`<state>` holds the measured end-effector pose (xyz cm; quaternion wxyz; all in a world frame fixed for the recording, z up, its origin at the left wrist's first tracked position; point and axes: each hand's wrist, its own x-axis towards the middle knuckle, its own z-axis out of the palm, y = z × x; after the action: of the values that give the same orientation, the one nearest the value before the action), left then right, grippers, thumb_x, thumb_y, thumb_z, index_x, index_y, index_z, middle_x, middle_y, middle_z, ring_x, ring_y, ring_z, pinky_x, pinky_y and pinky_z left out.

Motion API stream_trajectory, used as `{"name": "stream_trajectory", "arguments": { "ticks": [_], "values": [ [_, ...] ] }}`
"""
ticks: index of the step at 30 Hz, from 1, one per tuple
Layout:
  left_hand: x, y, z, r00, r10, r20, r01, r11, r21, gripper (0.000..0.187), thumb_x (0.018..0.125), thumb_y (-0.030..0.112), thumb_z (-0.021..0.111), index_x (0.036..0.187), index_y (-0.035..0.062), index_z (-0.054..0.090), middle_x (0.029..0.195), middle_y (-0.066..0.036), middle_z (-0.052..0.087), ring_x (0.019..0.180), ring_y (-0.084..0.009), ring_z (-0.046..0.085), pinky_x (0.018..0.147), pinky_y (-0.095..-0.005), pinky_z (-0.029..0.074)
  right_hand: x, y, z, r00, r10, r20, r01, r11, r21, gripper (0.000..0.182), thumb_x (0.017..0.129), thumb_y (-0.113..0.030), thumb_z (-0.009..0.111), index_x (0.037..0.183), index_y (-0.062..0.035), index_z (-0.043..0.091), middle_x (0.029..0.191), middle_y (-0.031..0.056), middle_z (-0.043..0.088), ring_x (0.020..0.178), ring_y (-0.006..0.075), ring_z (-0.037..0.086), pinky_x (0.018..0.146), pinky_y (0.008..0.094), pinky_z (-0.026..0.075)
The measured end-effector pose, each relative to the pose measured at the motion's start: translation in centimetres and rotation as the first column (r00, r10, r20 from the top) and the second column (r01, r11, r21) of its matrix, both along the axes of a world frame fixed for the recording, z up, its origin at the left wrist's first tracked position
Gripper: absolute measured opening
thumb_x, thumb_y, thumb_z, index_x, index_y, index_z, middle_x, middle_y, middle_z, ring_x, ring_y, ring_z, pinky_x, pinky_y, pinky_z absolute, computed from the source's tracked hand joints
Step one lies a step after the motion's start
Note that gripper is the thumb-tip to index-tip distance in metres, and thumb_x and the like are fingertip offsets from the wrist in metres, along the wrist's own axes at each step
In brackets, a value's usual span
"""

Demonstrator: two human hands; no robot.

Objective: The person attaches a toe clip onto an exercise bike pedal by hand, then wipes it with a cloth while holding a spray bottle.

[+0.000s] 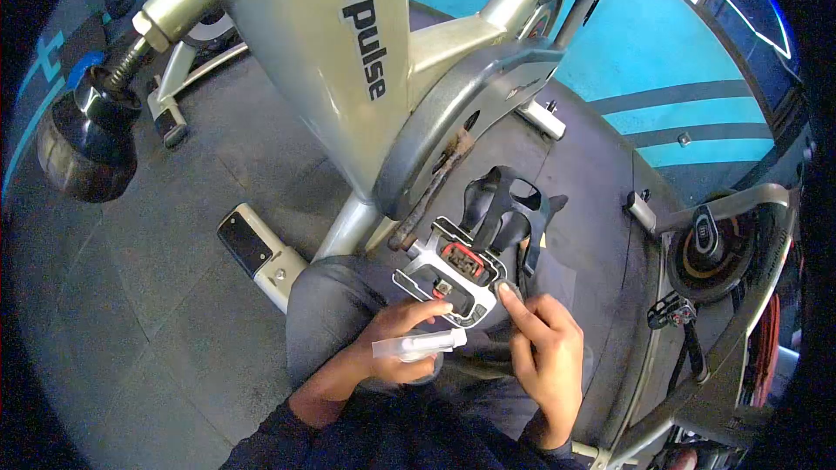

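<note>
A silver and black bike pedal (446,271) with a red part inside sits on a rusty crank arm (435,187), above the person's lap. Black toe-cage straps (509,213) hang behind the pedal. My left hand (394,344) is wrapped round a small white translucent bottle (420,345), its index finger reaching to the pedal's lower edge. On the other side, my right hand (547,344) touches the pedal's right edge with an extended index finger, the other fingers curled. Whether anything lies within those curled fingers is hidden.
The exercise bike's frame (348,61) and flywheel cover (470,104) rise in front. A bike foot (261,252) stands on dark floor tiles at left, below a black round knob (87,144). Another bike (714,244) is at right, near a blue wall (679,43).
</note>
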<state>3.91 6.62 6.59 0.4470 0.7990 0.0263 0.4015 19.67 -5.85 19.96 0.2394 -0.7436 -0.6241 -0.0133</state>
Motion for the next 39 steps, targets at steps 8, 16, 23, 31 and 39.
{"name": "stream_trajectory", "arguments": {
  "ticks": [8,16,23,31,39],
  "values": [
    [0.5,-0.6,-0.3,0.999,0.012,0.032,-0.009,0.995,-0.095,0.070,0.065,0.014,0.069,0.130,0.0028,0.045,0.113,-0.016,0.060,0.091,-0.0297,0.063,0.080,-0.0383,0.051,0.6,1.6,-0.7,1.000,-0.016,-0.021,0.017,0.999,0.045,0.049,0.072,0.000,0.057,0.119,-0.0122,0.062,0.076,0.0080,0.050,0.070,0.0252,0.054,0.066,0.0350,0.047],
    [0.4,-0.7,1.9,0.993,0.114,0.022,-0.113,0.993,-0.030,0.068,0.064,0.013,0.068,0.128,0.0043,0.049,0.110,-0.016,0.060,0.088,-0.0298,0.063,0.076,-0.0385,0.051,0.8,1.8,-1.5,0.988,-0.016,-0.155,0.023,0.999,0.047,0.047,0.073,0.001,0.056,0.118,-0.0110,0.062,0.075,0.0094,0.050,0.068,0.0262,0.055,0.066,0.0360,0.048],
    [0.3,-0.7,3.0,0.993,0.116,0.020,-0.116,0.993,-0.020,0.065,0.064,0.013,0.068,0.126,0.0046,0.051,0.102,-0.015,0.061,0.084,-0.0320,0.062,0.076,-0.0396,0.050,2.2,3.4,0.0,0.980,0.123,-0.155,-0.114,0.991,0.067,0.047,0.073,0.002,0.055,0.118,-0.0095,0.063,0.076,0.0102,0.051,0.067,0.0263,0.055,0.065,0.0356,0.047],
    [0.0,-0.5,3.4,0.994,0.101,-0.045,-0.101,0.995,0.003,0.069,0.066,0.015,0.068,0.130,0.0053,0.046,0.105,-0.017,0.060,0.088,-0.0354,0.061,0.079,-0.0417,0.049,3.2,8.1,0.7,0.939,0.339,-0.061,-0.340,0.940,-0.010,0.039,0.074,-0.005,0.057,0.112,-0.0115,0.065,0.084,0.0111,0.054,0.076,0.0289,0.057,0.064,0.0384,0.048],
    [0.1,-0.4,3.8,0.994,0.090,-0.060,-0.090,0.996,0.003,0.067,0.065,0.014,0.068,0.128,0.0053,0.047,0.109,-0.016,0.060,0.090,-0.0344,0.061,0.079,-0.0416,0.050,4.5,10.7,0.0,0.812,0.578,0.083,-0.579,0.815,-0.015,0.023,0.075,-0.009,0.058,0.095,-0.0146,0.068,0.093,0.0077,0.056,0.084,0.0259,0.056,0.064,0.0369,0.050]
  ]
}}
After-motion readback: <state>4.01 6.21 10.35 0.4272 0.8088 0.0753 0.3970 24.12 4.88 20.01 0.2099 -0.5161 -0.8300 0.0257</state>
